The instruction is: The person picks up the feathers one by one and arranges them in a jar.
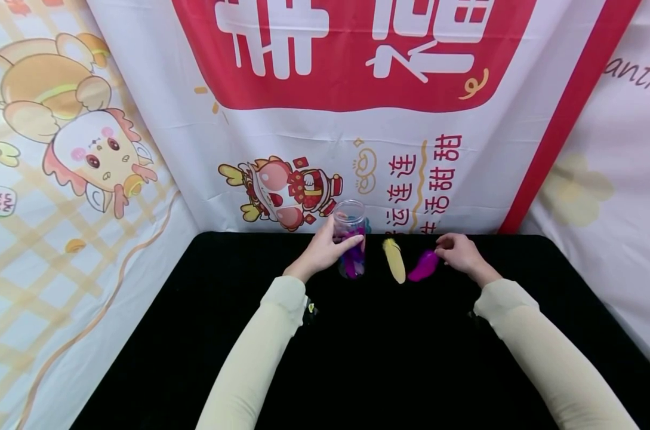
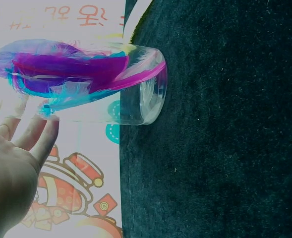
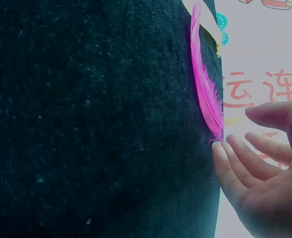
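Note:
My left hand [image 1: 325, 246] grips a clear, cylindrical jar [image 1: 350, 210] near the table's far edge, thumb across its front. Inside it, purple, blue and pink feathers [image 2: 71, 69] show through the wall in the left wrist view. On the black cloth right of the jar lies a yellow feather [image 1: 394, 263]. Beside that is a magenta feather [image 1: 424, 266], its far end at the fingertips of my right hand [image 1: 460, 254]. The right wrist view shows that thumb apart from the other fingers, which touch or nearly touch the feather's end [image 3: 216, 130].
A black cloth [image 1: 389, 358] covers the table. Directly behind its far edge hangs a white and red printed banner [image 1: 314, 128]. Printed cloth walls stand on the left [image 1: 51, 251] and right [image 1: 615, 197].

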`<state>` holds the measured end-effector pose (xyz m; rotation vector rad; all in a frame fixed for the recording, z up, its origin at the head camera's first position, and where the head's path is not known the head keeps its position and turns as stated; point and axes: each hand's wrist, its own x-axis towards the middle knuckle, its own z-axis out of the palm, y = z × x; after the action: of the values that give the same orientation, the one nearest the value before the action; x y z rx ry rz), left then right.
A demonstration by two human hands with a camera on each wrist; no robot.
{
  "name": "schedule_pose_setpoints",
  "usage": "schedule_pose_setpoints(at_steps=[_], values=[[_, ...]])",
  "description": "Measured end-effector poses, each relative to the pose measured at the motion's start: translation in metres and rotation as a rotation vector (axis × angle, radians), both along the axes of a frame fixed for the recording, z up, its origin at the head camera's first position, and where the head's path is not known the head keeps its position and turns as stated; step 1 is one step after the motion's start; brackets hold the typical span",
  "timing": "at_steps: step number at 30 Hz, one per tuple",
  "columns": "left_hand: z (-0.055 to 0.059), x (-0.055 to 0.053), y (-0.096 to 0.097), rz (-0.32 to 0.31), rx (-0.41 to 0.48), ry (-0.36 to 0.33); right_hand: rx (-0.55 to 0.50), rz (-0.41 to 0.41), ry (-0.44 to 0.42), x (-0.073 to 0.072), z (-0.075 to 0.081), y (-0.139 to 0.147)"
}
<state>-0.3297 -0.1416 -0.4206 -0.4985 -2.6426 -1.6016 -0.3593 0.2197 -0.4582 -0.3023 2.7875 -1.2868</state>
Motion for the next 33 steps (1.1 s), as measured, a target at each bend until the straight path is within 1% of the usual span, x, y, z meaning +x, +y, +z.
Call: schedule_pose_setpoints(at_steps=[4, 7, 12, 16, 22, 26, 30, 33], values=[[0.0, 0.0, 0.0, 0.0, 0.006, -0.001, -0.005, 0.004, -0.02, -0.001, -0.004, -0.001], [0.0, 0.0, 0.0, -0.001, 0.005, -0.001, -0.023, 0.011, -0.054, 0.0, -0.006, -0.002], [0.001, 0.001, 0.0, -0.004, 0.002, -0.003, -0.094, 0.027, -0.129, 0.0, -0.008, -0.003], [0.0, 0.001, 0.001, -0.007, 0.003, -0.003, -0.157, 0.044, -0.165, 0.002, -0.009, -0.005], [0.0, 0.001, 0.001, -0.003, -0.002, -0.008, -0.22, 0.076, -0.192, 0.003, -0.009, -0.008], [0.0, 0.001, 0.001, -0.001, -0.001, -0.002, -0.255, 0.075, -0.194, 0.004, -0.01, -0.01], [-0.001, 0.0, 0.001, 0.0, -0.001, 0.006, -0.262, 0.067, -0.187, 0.005, -0.012, -0.011], [-0.001, 0.001, 0.001, 0.001, -0.001, 0.0, -0.249, 0.065, -0.19, 0.006, -0.012, -0.013]])
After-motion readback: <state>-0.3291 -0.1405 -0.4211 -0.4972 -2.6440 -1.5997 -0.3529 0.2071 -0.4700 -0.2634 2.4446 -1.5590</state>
